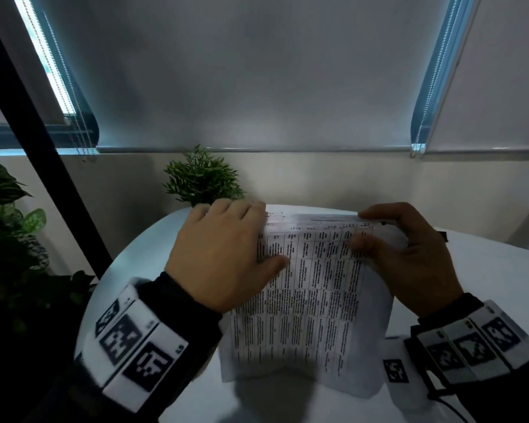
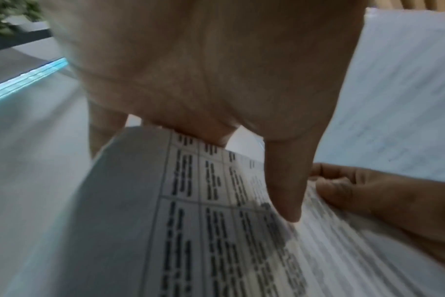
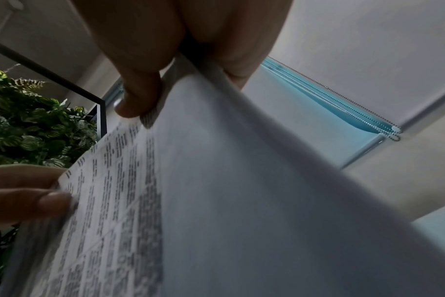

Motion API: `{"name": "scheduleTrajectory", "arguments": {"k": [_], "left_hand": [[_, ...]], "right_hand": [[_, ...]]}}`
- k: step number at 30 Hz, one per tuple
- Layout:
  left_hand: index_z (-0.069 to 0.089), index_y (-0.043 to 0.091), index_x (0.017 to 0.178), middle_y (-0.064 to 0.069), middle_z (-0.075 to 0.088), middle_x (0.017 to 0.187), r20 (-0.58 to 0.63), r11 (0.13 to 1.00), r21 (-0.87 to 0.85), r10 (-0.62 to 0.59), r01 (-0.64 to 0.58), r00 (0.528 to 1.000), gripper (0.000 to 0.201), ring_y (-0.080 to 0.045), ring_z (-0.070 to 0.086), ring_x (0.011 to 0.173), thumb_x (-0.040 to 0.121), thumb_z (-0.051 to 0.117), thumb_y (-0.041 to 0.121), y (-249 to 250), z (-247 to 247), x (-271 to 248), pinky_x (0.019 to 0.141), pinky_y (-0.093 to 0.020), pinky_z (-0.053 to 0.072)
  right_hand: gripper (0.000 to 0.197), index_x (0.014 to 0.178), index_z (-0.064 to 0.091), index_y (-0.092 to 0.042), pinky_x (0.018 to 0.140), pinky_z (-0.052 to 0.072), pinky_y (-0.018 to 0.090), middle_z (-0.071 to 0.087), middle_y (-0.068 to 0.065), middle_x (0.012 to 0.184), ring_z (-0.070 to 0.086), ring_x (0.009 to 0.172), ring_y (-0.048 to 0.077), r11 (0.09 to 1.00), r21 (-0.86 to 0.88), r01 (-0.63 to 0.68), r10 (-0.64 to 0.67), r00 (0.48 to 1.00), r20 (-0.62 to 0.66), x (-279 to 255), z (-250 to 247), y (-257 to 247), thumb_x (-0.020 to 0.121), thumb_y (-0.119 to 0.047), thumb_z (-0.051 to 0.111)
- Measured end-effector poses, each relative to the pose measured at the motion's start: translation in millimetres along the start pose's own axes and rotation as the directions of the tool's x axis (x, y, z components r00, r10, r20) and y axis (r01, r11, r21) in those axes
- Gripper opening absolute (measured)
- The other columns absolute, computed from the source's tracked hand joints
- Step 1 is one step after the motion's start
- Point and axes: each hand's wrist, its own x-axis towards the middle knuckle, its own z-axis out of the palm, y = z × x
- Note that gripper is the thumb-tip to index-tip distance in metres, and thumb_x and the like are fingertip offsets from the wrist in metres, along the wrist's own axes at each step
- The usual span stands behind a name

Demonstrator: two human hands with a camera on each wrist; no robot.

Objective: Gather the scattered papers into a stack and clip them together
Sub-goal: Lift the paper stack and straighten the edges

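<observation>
A stack of white papers (image 1: 309,294) printed with tables stands tilted over the round white table (image 1: 471,285), its lower edge near the tabletop. My left hand (image 1: 226,254) grips the stack's upper left edge, thumb on the printed face and fingers behind. My right hand (image 1: 409,254) pinches the upper right corner, thumb in front. The left wrist view shows the left thumb (image 2: 287,191) on the printed papers (image 2: 203,231). In the right wrist view my right thumb (image 3: 137,96) presses the papers (image 3: 216,201). No clip is visible.
A small green plant (image 1: 202,178) stands at the table's far edge behind my left hand. Leafy plants (image 1: 9,239) and a black post (image 1: 43,141) are on the left. Roller blinds (image 1: 257,71) cover the windows ahead.
</observation>
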Motion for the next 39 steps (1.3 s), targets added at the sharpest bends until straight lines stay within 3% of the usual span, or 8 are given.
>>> {"name": "scheduleTrajectory", "arguments": {"k": [7, 10, 14, 17, 21, 28, 34, 39], "left_hand": [[0.034, 0.028, 0.143, 0.014, 0.042, 0.145, 0.172, 0.999, -0.02, 0.032, -0.029, 0.985, 0.101, -0.009, 0.034, 0.138, 0.061, 0.008, 0.081, -16.4, 2.2, -8.8, 0.118, -0.046, 0.006], [0.017, 0.04, 0.149, 0.018, 0.029, 0.152, 0.033, 0.935, -0.35, -0.047, 0.055, 0.998, 0.104, -0.004, 0.026, 0.14, 0.059, 0.039, 0.086, -34.9, 17.8, -15.0, 0.118, -0.039, 0.009], [-0.003, 0.051, 0.145, 0.023, 0.012, 0.153, 0.187, 0.396, -0.88, -0.219, 0.262, 0.958, 0.14, -0.003, 0.017, 0.143, 0.034, 0.079, 0.076, -32.9, 65.7, -25.9, 0.116, -0.033, 0.021], [0.019, 0.019, 0.149, -0.009, 0.047, 0.145, 0.271, 0.065, -0.956, -0.166, 0.285, 0.948, 0.139, -0.026, 0.049, 0.131, 0.037, 0.095, 0.049, -26.2, 99.2, -18.0, 0.104, -0.044, 0.046], [0.052, 0.002, 0.126, -0.011, 0.072, 0.109, 0.297, -0.169, -0.947, -0.144, 0.272, 0.944, 0.109, -0.025, 0.069, 0.103, 0.034, 0.096, 0.043, -25.3, 105.5, -1.8, 0.083, -0.032, 0.057], [0.066, 0.008, 0.094, 0.004, 0.077, 0.08, 0.159, -0.088, -0.987, -0.37, 0.136, 0.915, 0.035, -0.012, 0.073, 0.075, 0.067, 0.073, -0.013, -10.8, 82.0, -7.4, 0.062, -0.018, 0.055], [0.063, 0.012, 0.109, 0.011, 0.076, 0.092, -0.023, 0.023, -1.0, -0.454, -0.014, 0.89, 0.058, -0.007, 0.072, 0.084, 0.057, 0.087, 0.004, -14.6, 67.9, -28.9, 0.064, -0.017, 0.055], [0.059, 0.018, 0.116, 0.007, 0.074, 0.104, 0.059, 0.008, -0.998, -0.43, 0.069, 0.901, 0.073, -0.01, 0.071, 0.094, 0.051, 0.082, 0.041, -13.4, 90.8, -43.9, 0.071, -0.018, 0.056]], "right_hand": [[0.029, 0.087, 0.063, -0.034, 0.073, 0.042, 0.002, 0.065, -0.029, 0.09, 0.06, 0.083, -0.011, 0.997, -0.035, 0.068, -0.065, 0.996, 0.066, -1.6, 1.7, 6.7, 0.07, -0.016, 0.078], [0.039, 0.081, 0.066, -0.032, 0.071, 0.043, 0.003, 0.067, -0.028, 0.083, 0.062, 0.078, -0.009, 0.999, -0.008, 0.047, -0.047, 0.999, -0.008, -9.6, 4.8, 22.2, 0.071, 0.005, 0.075], [0.058, 0.08, 0.067, -0.045, 0.071, 0.046, 0.005, 0.067, -0.028, 0.081, 0.063, 0.075, -0.007, 0.996, 0.036, 0.078, -0.074, 0.992, -0.098, -13.5, 3.5, 26.6, 0.071, 0.012, 0.071], [0.058, 0.079, 0.065, -0.029, 0.071, 0.044, 0.001, 0.065, -0.032, 0.084, 0.062, 0.077, -0.012, 0.986, 0.045, 0.158, -0.154, 0.986, -0.07, -13.2, 4.8, 16.9, 0.067, 0.027, 0.064], [0.067, 0.083, 0.064, -0.033, 0.073, 0.045, 0.002, 0.066, -0.028, 0.087, 0.062, 0.081, -0.011, 0.972, 0.103, 0.21, -0.203, 0.976, -0.073, -15.2, 5.7, 8.8, 0.064, 0.031, 0.062], [0.058, 0.085, 0.064, -0.043, 0.074, 0.043, 0.001, 0.064, -0.032, 0.088, 0.06, 0.081, -0.013, 0.98, 0.039, 0.197, -0.187, 0.966, -0.177, -9.5, 6.7, 5.0, 0.07, 0.012, 0.069], [0.077, 0.12, 0.041, -0.033, 0.076, 0.047, 0.009, 0.06, -0.001, 0.093, 0.06, 0.084, -0.003, 0.973, 0.2, 0.11, -0.074, 0.981, -0.182, 13.5, 2.0, -5.9, 0.062, 0.0, 0.079], [0.1, 0.123, 0.045, -0.034, 0.081, 0.056, 0.028, 0.065, 0.002, 0.111, 0.065, 0.1, 0.011, 0.878, 0.338, -0.339, 0.349, 0.936, 0.033, -19.8, 30.6, 32.7, 0.036, -0.052, 0.09]]}}
